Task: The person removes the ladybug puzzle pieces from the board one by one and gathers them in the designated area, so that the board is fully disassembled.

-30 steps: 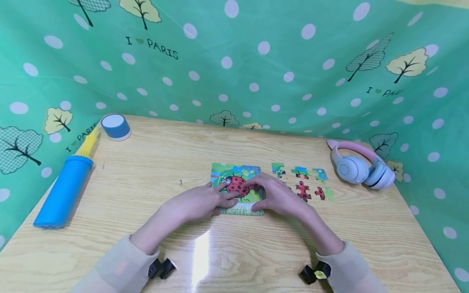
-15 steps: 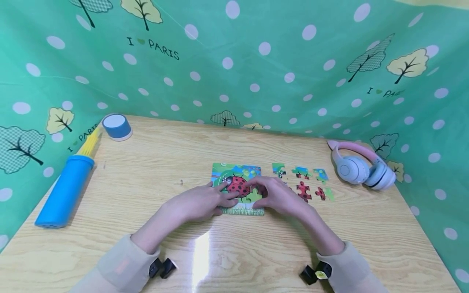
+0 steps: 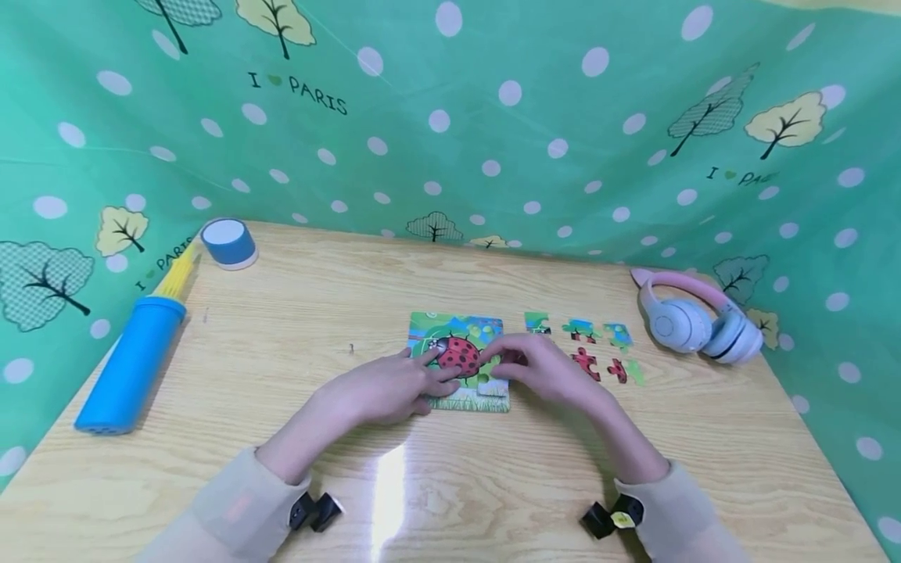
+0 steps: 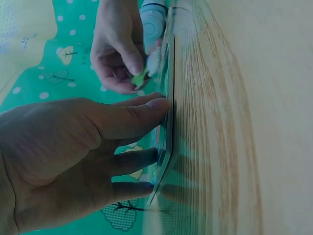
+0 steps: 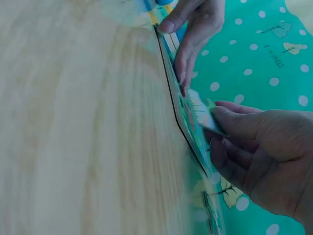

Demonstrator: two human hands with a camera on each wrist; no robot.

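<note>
A ladybug jigsaw puzzle (image 3: 436, 322) in a flat board lies mid-table in the head view. My left hand (image 3: 387, 389) rests on its left side with straight, spread fingers, and in the left wrist view the thumb (image 4: 159, 104) is at the near edge. My right hand (image 3: 542, 367) pinches a puzzle piece (image 5: 203, 113) between thumb and fingers, tilted up over the board's right side. The piece shows green and pale colours. Several loose puzzle pieces, among them a red one (image 3: 585, 362), lie to the right, partly behind the right hand.
Cat-ear headphones (image 3: 679, 324) lie at the back right. A blue hand pump (image 3: 134, 363) with a yellow nozzle lies at the left, beside a blue and white round can (image 3: 229, 246). A green dotted cloth (image 3: 450, 148) hangs behind the table.
My right hand has lifted the piece from the board's lower right and tilted it, fingers drawing slightly up and right. The left hand stays on the board.
</note>
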